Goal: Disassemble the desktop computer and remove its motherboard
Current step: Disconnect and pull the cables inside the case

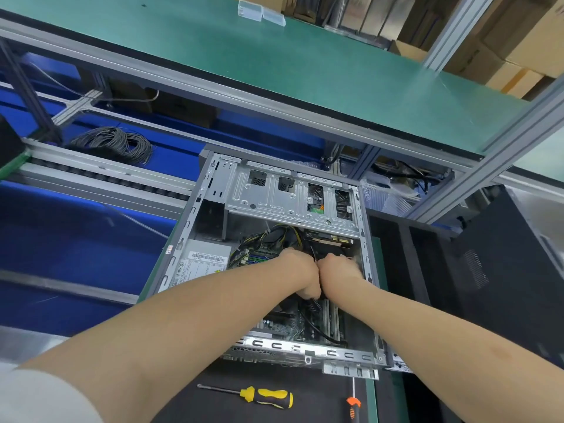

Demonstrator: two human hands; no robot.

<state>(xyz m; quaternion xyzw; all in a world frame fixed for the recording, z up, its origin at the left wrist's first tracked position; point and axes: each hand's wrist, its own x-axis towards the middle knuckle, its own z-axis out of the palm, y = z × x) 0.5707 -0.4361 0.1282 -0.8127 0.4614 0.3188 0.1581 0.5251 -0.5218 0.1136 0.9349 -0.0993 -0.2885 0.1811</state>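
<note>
Crowding the case [363,236] wall, left hand [300,271] and right hand [338,268] touch; fingers hidden, grip unclear.

Our one view: head-worn, wide-angle, aimed forward and down.
We look from the person's head along both forearms, close over the open computer case [305,345], which fills mid-frame; the left hand [300,271] and right hand [338,268] meet at its centre. The near table [320,401] lies at the bottom edge, the green shelf [274,56] runs tilted across the top, and cardboard boxes [518,41] show beyond it in the far right corner.
</note>
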